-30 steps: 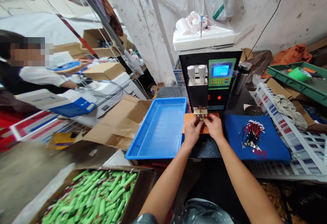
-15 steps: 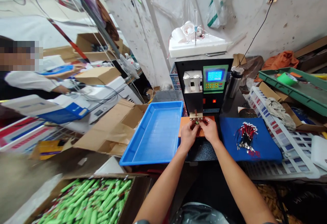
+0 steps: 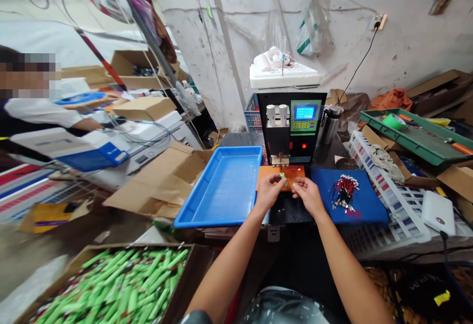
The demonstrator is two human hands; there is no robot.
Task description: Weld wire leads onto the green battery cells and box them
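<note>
My left hand (image 3: 269, 189) pinches a small green cylinder (image 3: 283, 176) above the orange plate (image 3: 263, 171), in front of a black machine (image 3: 274, 147) with a lit blue display. To its right, my right hand (image 3: 306, 193) has its fingers curled together near the plate's right edge; what they hold, if anything, is too small to make out. A thin red wire with a white end (image 3: 299, 169) shows over the plate. On a blue cloth (image 3: 373, 210) at the right lies a bunch of red and black wires (image 3: 345, 191).
A blue tray (image 3: 221, 191) stands left of the machine. At the lower left, a carton holds many green cylinders (image 3: 121, 284). A white basket (image 3: 391, 200) and a green tray (image 3: 424, 141) are at the right. Another person's arm (image 3: 44, 114) shows at far left.
Both hands have drawn back from the machine's front tip towards me and moved apart. The green cylinder has come back with my left hand. The camera view has shifted slightly right.
</note>
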